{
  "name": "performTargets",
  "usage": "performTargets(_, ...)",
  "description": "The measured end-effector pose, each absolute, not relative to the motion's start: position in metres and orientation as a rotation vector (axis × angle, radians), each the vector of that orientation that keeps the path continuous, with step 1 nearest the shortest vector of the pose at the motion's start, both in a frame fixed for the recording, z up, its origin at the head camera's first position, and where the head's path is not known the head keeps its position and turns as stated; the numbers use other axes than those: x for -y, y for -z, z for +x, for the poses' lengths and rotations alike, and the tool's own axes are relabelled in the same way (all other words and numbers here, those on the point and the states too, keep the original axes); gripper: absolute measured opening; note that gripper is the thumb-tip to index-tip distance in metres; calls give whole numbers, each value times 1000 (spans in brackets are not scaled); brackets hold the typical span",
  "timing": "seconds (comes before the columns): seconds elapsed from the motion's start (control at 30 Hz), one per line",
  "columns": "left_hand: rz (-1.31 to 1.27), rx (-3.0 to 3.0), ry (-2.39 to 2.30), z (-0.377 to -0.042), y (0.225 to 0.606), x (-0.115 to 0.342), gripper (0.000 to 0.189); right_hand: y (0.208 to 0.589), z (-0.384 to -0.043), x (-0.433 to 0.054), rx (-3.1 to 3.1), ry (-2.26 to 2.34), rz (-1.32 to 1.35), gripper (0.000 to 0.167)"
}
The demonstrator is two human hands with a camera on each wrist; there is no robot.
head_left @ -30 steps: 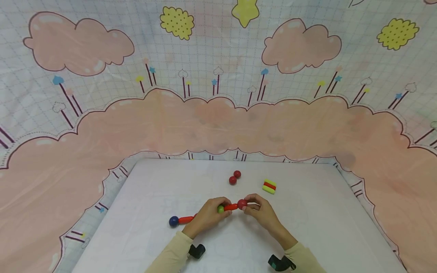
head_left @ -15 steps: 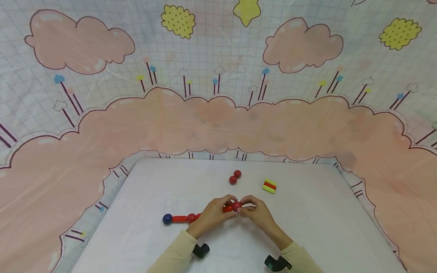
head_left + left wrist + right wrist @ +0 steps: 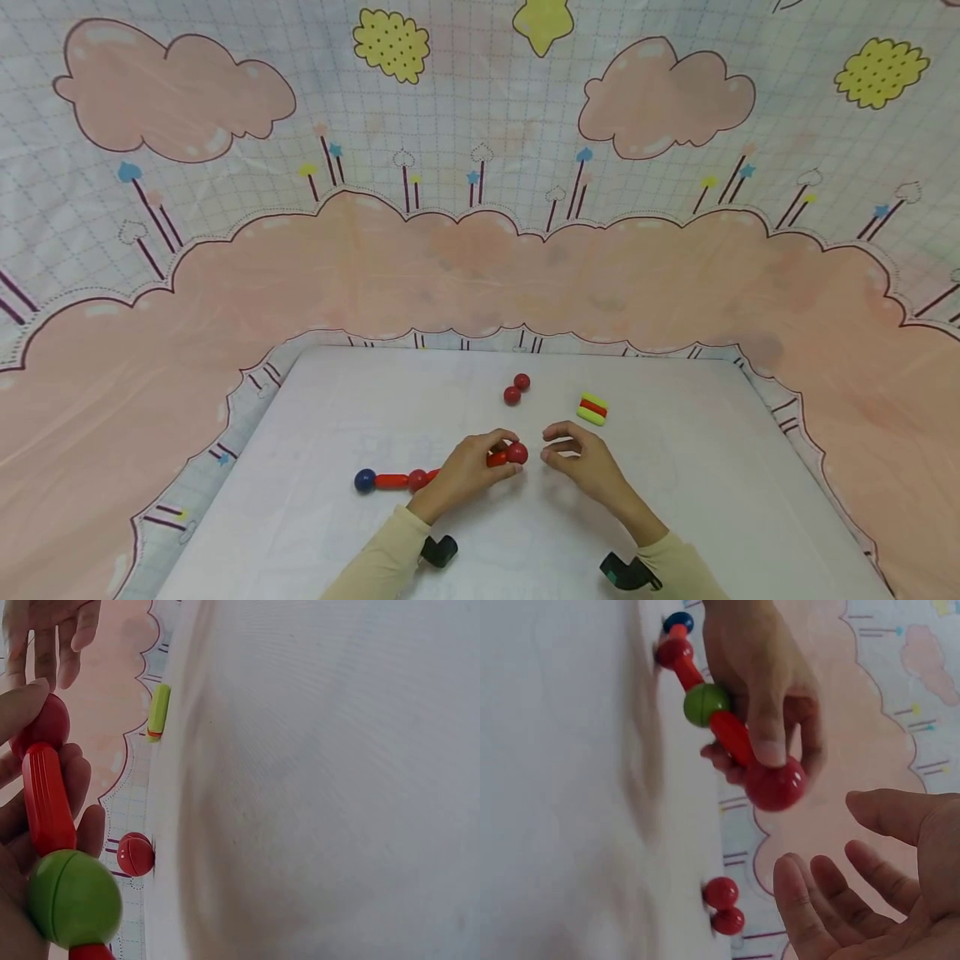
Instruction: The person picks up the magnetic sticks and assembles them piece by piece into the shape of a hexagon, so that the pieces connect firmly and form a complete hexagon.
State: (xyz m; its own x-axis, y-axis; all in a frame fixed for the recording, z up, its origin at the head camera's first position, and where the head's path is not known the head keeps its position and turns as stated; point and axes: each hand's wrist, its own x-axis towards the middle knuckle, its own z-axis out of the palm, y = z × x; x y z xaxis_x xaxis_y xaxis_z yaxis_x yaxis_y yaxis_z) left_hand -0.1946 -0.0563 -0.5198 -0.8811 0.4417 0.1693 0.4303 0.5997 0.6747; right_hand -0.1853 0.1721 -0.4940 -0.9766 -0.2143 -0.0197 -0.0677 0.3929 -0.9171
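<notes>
My left hand (image 3: 461, 475) holds a chain of toy balls and red rods by its right end, thumb and fingers around the end's red ball (image 3: 517, 452) and the rod beside it. Toward the left the chain runs through a green ball (image 3: 75, 898), which the hand hides in the head view. Further along come another red ball (image 3: 417, 480), a red rod (image 3: 392, 481) and a blue ball (image 3: 365, 481) at the far end. To the right of the chain, my right hand (image 3: 592, 471) is apart from it, fingers loosely bent with nothing in them.
Two loose red balls (image 3: 512, 396) lie together toward the back of the white table (image 3: 675, 467). Right of them is a small bundle of yellow-green rods (image 3: 591, 419) with a red rod (image 3: 592, 407) between. A patterned cloth (image 3: 465, 275) hangs behind.
The chain and left hand first shifted slightly, the chain's blue end sliding left. My right hand, earlier pinching the red end ball, has let go and moved off to the right.
</notes>
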Motion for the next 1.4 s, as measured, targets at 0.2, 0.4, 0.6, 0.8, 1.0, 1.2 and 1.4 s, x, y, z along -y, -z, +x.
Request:
performTargets(0.2, 737, -2771, -1173, -195, 520, 57, 42, 490, -191, -188, -2598, 1637, -229, 32)
performTargets(0.4, 754, -2765, -1179, -195, 521, 57, 41, 487, -196, -204, -2641, 1634, -215, 33)
performTargets(0.6, 775, -2758, -1193, -197, 523, 58, 40, 489, -203, -216, -2717, 1605, -195, 33)
performTargets(0.8, 779, -2762, -1197, -197, 523, 58, 39, 492, -211, -224, -2744, 1597, -154, 33)
performTargets(1.0, 779, -2757, -1204, -196, 524, 57, 39, 494, -217, -230, -2716, 1641, -119, 33)
performTargets(1.2, 776, -2757, -1209, -197, 524, 57, 39, 499, -226, -236, -2740, 1620, -45, 33)
performTargets(1.4, 772, -2753, -1213, -197, 524, 57, 39, 506, -233, -240, -2713, 1618, 21, 33)
